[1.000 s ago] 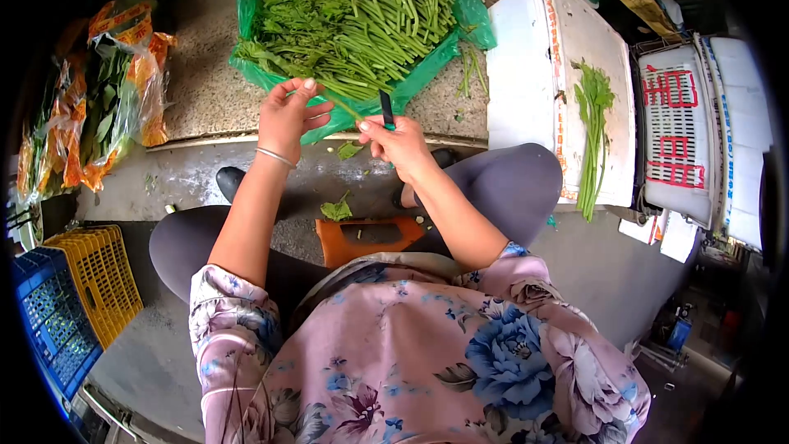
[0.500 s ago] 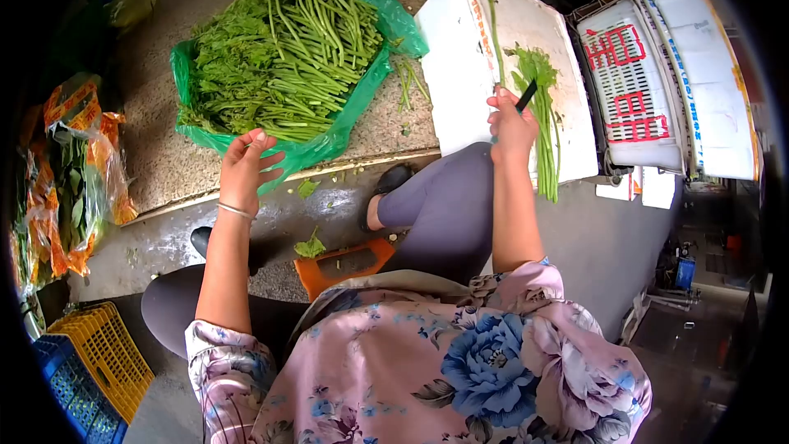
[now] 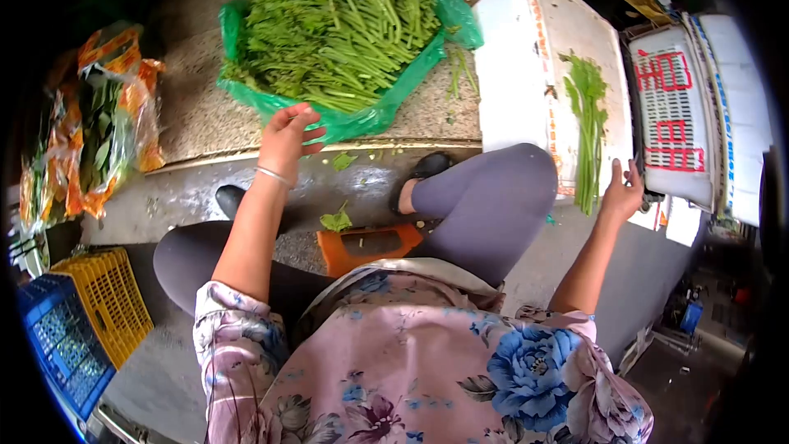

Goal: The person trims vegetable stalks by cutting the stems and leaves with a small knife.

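Bundle of leafy stems [image 3: 587, 131] lies on the white box [image 3: 501, 74], stem ends by its near edge. Your right hand [image 3: 622, 191] is just beside those ends, fingers partly bent; cannot tell whether it grips anything. Far bigger heap of greens [image 3: 362, 41] fills the green bag [image 3: 374, 119] ahead of you. Your left hand [image 3: 288, 138] hangs at the bag's near edge, fingers loosely spread, nothing visible in them. Hands well apart. Judging by the piles, a small share is set aside and most remains. Leaf scrap [image 3: 335, 220] between your legs.
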Motion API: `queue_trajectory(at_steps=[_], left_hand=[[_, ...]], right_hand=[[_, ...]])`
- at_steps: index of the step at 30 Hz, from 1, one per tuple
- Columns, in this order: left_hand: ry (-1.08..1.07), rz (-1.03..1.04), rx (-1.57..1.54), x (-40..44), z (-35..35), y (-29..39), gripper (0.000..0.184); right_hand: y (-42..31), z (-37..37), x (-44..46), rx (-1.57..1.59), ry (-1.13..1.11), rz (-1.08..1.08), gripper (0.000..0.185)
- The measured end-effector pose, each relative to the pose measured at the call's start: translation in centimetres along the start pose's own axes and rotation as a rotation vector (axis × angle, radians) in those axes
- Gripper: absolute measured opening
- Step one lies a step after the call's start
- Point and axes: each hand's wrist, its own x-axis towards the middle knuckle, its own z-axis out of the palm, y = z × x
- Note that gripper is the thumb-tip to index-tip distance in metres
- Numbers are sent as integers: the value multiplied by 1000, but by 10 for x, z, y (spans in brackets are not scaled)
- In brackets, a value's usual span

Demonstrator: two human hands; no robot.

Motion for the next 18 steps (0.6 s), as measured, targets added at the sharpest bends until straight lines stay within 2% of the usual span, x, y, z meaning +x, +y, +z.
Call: queue_trajectory(at_steps=[1, 2, 3, 5, 7, 8, 10, 11, 14, 18], left_hand=[[14, -17, -7, 0, 0, 0, 27], [26, -25, 0, 0, -1, -1, 26], [28, -34, -7, 2, -3, -2, 25], [34, -38, -27, 4, -6, -3, 24], [38, -30, -21, 4, -12, -1, 23], [53, -27, -33, 4, -14, 0, 23], [53, 15, -22, 3, -20, 2, 23], [57, 16, -28, 2, -24, 3, 22], [86, 13, -25, -1, -34, 5, 23], [86, -2, -13, -2, -40, 7, 24]], right_hand=[[-10, 15, 10, 342, -15, -45, 35], [-66, 9, -2, 646, -128, 46, 28], [-113, 10, -17, 752, -262, 56, 24], [-178, 44, -49, 832, -683, -35, 21], [-228, 102, -94, 771, -1081, -204, 20], [-247, 134, -120, 713, -1178, -237, 19], [-271, 193, -161, 362, -1232, -346, 17], [-276, 223, -180, 188, -1172, -427, 17], [-274, 254, -215, 28, -964, -586, 20], [-276, 247, -211, 74, -1080, -474, 17]])
